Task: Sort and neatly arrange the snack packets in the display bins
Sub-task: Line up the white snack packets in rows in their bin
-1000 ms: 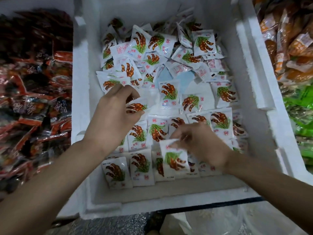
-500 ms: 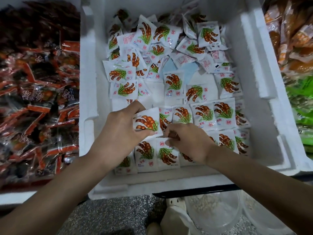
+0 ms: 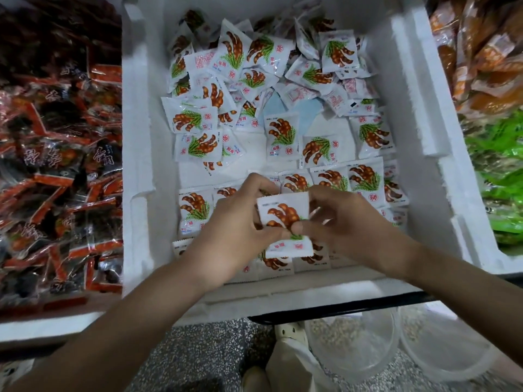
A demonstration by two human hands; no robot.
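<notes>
Below the near edge of the white foam bin (image 3: 283, 294) runs a black bar (image 3: 339, 309). Under it lies a speckled grey terrazzo floor (image 3: 203, 349). Two clear plastic tubs (image 3: 353, 346) (image 3: 447, 357) stand side by side on the floor toward the right, with a pale cloth bag (image 3: 288, 366) just left of them. The light is soft and even.

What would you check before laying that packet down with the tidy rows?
1. Grip: left hand and right hand both pinch the held packet - ok.
2. Printed face up, like the neat rows - ok.
3. Free slot beneath: hidden by the hands - cannot tell.
4. Neat rows aligned - ok.
5. Far pile in the foam bin tidy: jumbled - not ok.
</notes>
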